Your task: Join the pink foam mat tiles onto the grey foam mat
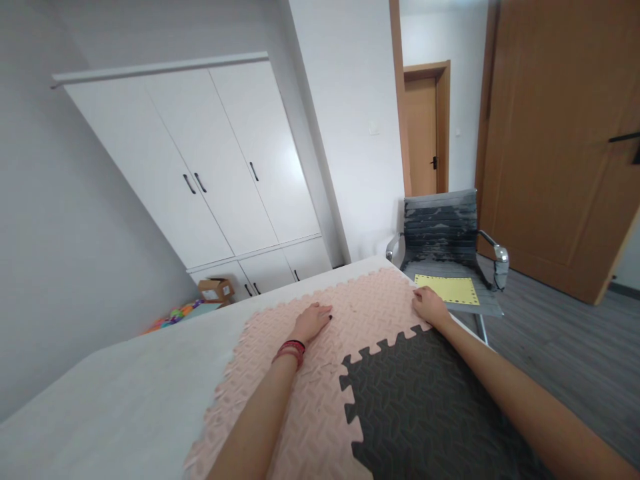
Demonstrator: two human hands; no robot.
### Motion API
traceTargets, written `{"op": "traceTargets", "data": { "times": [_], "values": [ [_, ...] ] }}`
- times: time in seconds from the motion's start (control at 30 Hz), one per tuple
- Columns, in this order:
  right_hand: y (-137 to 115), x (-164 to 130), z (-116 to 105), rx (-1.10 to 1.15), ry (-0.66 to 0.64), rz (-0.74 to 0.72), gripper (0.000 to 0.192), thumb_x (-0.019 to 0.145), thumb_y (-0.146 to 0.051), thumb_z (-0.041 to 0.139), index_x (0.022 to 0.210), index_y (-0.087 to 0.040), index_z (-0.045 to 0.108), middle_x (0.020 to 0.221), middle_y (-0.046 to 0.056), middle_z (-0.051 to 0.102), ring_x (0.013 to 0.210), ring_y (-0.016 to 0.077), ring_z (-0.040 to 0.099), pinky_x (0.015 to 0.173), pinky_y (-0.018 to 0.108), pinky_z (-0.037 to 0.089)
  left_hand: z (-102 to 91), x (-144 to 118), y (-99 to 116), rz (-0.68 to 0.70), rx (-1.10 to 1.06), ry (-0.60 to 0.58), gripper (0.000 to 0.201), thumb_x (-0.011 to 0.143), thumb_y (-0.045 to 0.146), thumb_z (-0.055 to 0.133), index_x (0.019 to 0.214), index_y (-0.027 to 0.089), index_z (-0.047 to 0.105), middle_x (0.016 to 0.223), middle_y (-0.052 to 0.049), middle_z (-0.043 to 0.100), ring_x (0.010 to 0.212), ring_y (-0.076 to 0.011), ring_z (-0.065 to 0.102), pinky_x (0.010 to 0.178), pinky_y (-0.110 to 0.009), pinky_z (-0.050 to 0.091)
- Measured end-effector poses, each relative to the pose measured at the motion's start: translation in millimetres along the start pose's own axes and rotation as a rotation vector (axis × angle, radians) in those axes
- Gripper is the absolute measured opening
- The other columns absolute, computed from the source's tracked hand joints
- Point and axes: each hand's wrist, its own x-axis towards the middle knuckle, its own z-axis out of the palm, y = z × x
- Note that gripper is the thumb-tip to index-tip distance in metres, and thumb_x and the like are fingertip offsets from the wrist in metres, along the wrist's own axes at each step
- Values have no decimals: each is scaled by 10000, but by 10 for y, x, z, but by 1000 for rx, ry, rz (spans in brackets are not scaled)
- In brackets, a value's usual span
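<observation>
Pink foam puzzle mats [305, 393] lie joined on a white bed [125, 393], with a dark grey foam mat [420, 407] interlocked at their right. My left hand [313, 322] rests flat, palm down, on the pink mat near its far edge; red and black bands circle that wrist. My right hand [429, 305] presses on the far right corner of the pink mat, fingers curled over its edge beside the grey mat. Neither hand lifts anything.
A worn grey office chair [445, 233] stands just past the bed's far right corner, with a yellow foam sheet [447, 290] on its seat. White wardrobe [210, 173] at the back left, a cardboard box [216, 290] and colourful toys below it. Wooden doors at right.
</observation>
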Motion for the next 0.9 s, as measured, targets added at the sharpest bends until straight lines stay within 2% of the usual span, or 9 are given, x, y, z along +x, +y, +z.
{"op": "traceTargets", "data": {
  "times": [0.13,0.33,0.53,0.67,0.8,0.9],
  "values": [
    [-26,-20,-17,-23,-4,-6,334,812,-227,429,1040,-151,660,1161,132,603,1013,215,584,889,279,397,-3,-95,51,29,-5,6,452,870,426,523,1270,221,473,1396,-95,412,1232,-264,439,1024,-541,363],
    [-27,-34,-23,-40,-8,-12,344,819,-236,410,1040,-145,656,1172,139,597,1033,223,581,900,283,396,8,-380,78,159,-18,-47,529,872,448,509,1339,227,399,1433,-101,370,1287,-281,383,1056,-558,315],
    [-11,-30,-8,-36,-15,-4,345,817,-251,401,1020,-153,662,1169,133,599,1039,227,578,901,286,397,-19,-470,60,169,8,-83,583,875,514,461,1370,224,357,1482,-106,299,1339,-295,307,1092,-576,236],
    [-21,-38,-20,-46,-16,-8,354,812,-264,402,1019,-155,668,1166,132,604,1019,230,590,883,289,408,-88,-533,62,171,19,-119,610,868,554,441,1370,218,358,1482,-112,303,1342,-296,306,1087,-574,245],
    [-3,-23,-3,-49,-15,-5,358,802,-268,415,1022,-155,675,1165,133,611,1024,221,596,883,274,408,-88,-743,52,190,45,-152,823,784,668,481,1426,205,256,1519,-136,231,1378,-313,239,1102,-556,225],
    [19,-11,20,-46,-12,-3,360,806,-290,415,1013,-164,682,1164,131,616,1027,223,598,883,275,409,-73,-874,67,189,77,-155,926,749,734,434,1458,201,168,1544,-145,156,1409,-321,156,1104,-558,203]
  ]
}}
